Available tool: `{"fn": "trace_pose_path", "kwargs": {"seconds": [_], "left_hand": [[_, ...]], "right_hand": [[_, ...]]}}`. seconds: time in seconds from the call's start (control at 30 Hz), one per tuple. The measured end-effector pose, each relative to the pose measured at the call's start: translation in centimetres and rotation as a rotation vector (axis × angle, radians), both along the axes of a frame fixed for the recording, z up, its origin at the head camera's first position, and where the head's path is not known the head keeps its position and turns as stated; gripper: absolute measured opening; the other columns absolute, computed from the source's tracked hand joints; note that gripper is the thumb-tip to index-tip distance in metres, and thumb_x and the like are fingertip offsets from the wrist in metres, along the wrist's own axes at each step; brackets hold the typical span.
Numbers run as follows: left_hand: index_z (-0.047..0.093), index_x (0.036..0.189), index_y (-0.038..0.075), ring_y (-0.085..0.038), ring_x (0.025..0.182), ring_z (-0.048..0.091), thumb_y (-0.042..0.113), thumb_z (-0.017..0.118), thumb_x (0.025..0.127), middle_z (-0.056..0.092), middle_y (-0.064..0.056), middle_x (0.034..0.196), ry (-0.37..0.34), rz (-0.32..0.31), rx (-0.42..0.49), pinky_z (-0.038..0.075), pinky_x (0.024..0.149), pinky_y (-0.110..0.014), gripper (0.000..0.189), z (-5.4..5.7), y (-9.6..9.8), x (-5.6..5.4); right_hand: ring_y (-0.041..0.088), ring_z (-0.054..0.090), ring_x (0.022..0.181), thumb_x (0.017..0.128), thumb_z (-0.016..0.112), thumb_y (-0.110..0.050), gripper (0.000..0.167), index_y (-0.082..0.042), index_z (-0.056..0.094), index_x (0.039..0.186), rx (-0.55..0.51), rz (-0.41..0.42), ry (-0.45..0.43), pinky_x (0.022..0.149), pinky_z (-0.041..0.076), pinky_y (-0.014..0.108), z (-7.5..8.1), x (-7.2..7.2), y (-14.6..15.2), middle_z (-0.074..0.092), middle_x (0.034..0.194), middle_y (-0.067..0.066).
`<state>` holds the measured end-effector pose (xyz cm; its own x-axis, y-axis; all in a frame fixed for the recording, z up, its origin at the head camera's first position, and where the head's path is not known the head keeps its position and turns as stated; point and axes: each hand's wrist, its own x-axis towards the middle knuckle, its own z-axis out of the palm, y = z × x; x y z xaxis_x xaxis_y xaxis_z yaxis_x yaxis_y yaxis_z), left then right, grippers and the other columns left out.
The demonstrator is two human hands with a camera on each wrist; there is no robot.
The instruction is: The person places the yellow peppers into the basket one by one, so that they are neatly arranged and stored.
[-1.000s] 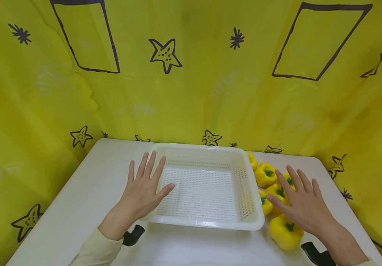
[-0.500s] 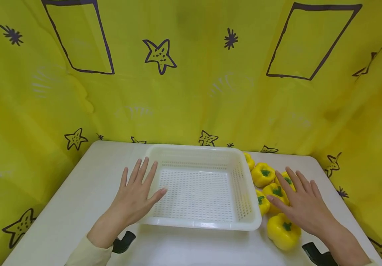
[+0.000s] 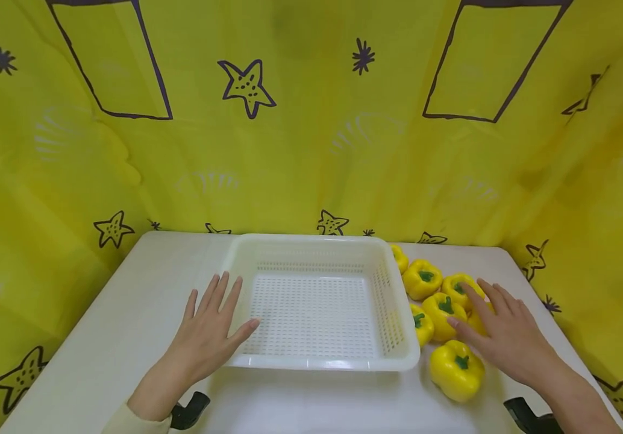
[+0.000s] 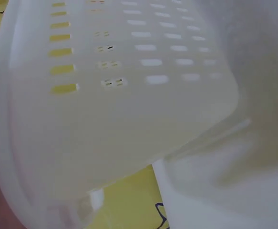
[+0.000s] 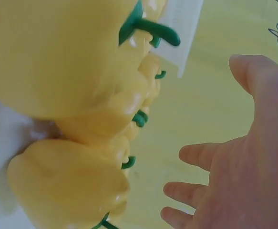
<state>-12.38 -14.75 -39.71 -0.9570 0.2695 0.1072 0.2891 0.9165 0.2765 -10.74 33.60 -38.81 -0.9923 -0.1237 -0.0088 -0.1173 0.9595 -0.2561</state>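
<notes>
A white perforated plastic basket (image 3: pixel 322 363) stands in the middle of the table; its inside holds nothing. My left hand (image 3: pixel 203 337) hovers with spread fingers over the basket's left rim. In the left wrist view, the basket's side wall (image 4: pixel 115 129) fills most of the picture. To the basket's right lie several yellow bell peppers with green stems, the nearest a single pepper (image 3: pixel 457 372) at the front. My right hand (image 3: pixel 514 340) is held above the right side of this group, fingers extended. The right wrist view shows its fingers apart from a large pepper (image 5: pixel 57 57), gripping nothing.
The white table (image 3: pixel 127 313) has rounded far corners. A yellow curtain (image 3: pixel 300 169) with dark drawn stars hangs behind it and along both sides. Black curved pieces (image 3: pixel 189 411) sit at both wrists.
My left hand has shifted left and slightly down in the head view. My right hand has moved a little right, uncovering more peppers. The whole scene has slid slightly left.
</notes>
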Motion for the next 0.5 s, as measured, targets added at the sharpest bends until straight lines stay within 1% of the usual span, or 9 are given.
{"fn": "trace_pose_path", "kwargs": {"seconds": [0.13, 0.23, 0.37, 0.5], "left_hand": [[0.024, 0.158, 0.007, -0.041, 0.153, 0.013, 0.059, 0.047, 0.096, 0.016, -0.021, 0.165, -0.004, 0.01, 0.031, 0.01, 0.118, -0.069, 0.084, -0.4, -0.3, 0.2], [0.023, 0.158, 0.006, -0.041, 0.153, 0.013, 0.059, 0.047, 0.096, 0.015, -0.022, 0.165, 0.009, 0.018, 0.042, 0.012, 0.118, -0.067, 0.084, -0.7, -0.6, 0.3], [0.024, 0.157, 0.005, -0.041, 0.152, 0.013, 0.056, 0.048, 0.097, 0.016, -0.022, 0.164, 0.028, 0.021, 0.053, 0.016, 0.118, -0.066, 0.082, -0.9, -0.8, 0.5], [0.024, 0.157, 0.005, -0.041, 0.153, 0.013, 0.054, 0.048, 0.098, 0.015, -0.022, 0.165, 0.04, -0.003, 0.062, 0.016, 0.119, -0.064, 0.08, -1.0, -0.7, 0.3]], "right_hand": [[0.061, 0.017, 0.137, 0.099, 0.044, -0.056, 0.083, 0.004, 0.028, 0.153, 0.002, -0.004, 0.001, 0.104, 0.017, 0.075, 0.3, -0.3, 0.6, 0.02, 0.154, 0.037], [0.062, 0.02, 0.134, 0.099, 0.045, -0.055, 0.082, 0.006, 0.028, 0.152, 0.002, -0.014, 0.011, 0.103, 0.02, 0.075, 0.4, -0.4, 0.9, 0.022, 0.152, 0.039], [0.062, 0.025, 0.131, 0.096, 0.053, -0.053, 0.085, 0.007, 0.028, 0.151, 0.0, -0.026, -0.004, 0.1, 0.025, 0.077, 0.3, -0.2, 1.6, 0.024, 0.149, 0.041], [0.062, 0.03, 0.126, 0.093, 0.062, -0.049, 0.089, 0.012, 0.029, 0.148, -0.003, -0.031, -0.041, 0.097, 0.03, 0.077, 0.1, -0.1, 2.5, 0.027, 0.145, 0.043]]}}
